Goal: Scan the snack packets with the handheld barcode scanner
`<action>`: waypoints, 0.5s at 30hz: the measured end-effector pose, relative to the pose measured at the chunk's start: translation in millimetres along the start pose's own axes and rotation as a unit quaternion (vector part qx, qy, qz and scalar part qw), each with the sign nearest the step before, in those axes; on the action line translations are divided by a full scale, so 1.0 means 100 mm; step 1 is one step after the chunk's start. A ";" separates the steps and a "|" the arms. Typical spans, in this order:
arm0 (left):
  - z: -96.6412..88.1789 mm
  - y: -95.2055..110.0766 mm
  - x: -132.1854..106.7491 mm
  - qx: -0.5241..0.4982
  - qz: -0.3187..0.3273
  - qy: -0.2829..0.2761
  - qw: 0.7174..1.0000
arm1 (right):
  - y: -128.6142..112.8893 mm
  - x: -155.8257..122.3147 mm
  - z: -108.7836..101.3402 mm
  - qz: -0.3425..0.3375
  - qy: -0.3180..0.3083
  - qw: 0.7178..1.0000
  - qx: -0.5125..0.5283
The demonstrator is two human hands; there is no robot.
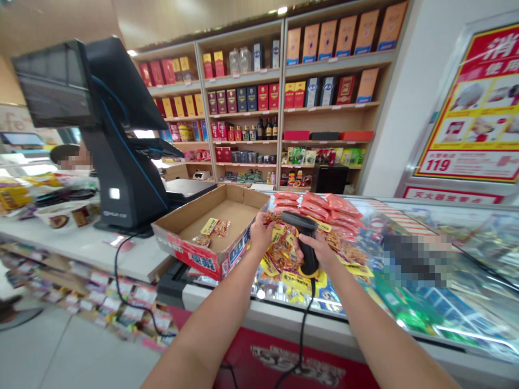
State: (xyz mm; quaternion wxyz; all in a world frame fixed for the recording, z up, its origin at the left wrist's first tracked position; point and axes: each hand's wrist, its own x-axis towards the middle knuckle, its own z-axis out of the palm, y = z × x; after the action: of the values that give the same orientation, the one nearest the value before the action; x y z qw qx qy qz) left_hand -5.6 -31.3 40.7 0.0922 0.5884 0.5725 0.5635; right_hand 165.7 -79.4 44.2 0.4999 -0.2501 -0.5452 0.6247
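My right hand [314, 247] is wrapped around the handle of a black barcode scanner [308, 260], its head pointing left and its cable hanging over the counter's front edge. Just left of the scanner's head, my left hand [261, 233] is closed, pinching what looks like a small snack packet [271, 217], mostly hidden by the fingers. Beneath both hands lies a pile of yellow-labelled snack packets [278, 254] on the glass counter. An open cardboard box [178, 244] stands to the left, with a few similar packets [214, 227] on its floor.
Pink-orange packets [324, 208] are stacked behind the pile. A black register with two screens [130, 173] rises at the left, its cable looping down. The glass display counter [446, 227] stretches right. Shelves of boxed goods [251, 102] line the back wall. Another person is partly visible far left.
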 end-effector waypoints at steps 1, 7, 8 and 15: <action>-0.04 0.05 0.00 0.000 0.004 0.003 1.000 | -0.02 0.01 0.04 -0.003 -0.005 1.000 -0.005; -0.63 0.44 0.03 0.053 0.027 0.067 0.996 | -0.18 0.11 0.44 -0.029 -0.047 0.997 -0.058; -0.77 0.46 0.06 0.070 0.026 0.081 0.994 | -0.19 0.14 0.53 -0.034 -0.045 0.997 -0.053; -1.65 0.09 0.27 0.195 -0.037 0.113 0.974 | -0.03 0.27 1.05 -0.021 -0.082 0.996 -0.035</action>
State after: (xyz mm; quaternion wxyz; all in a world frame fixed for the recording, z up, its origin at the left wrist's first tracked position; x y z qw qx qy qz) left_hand -135.8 -101.5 120.0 -0.0692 0.5057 0.6993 0.5004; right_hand 66.2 -100.4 82.8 0.4580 -0.2040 -0.6110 0.6126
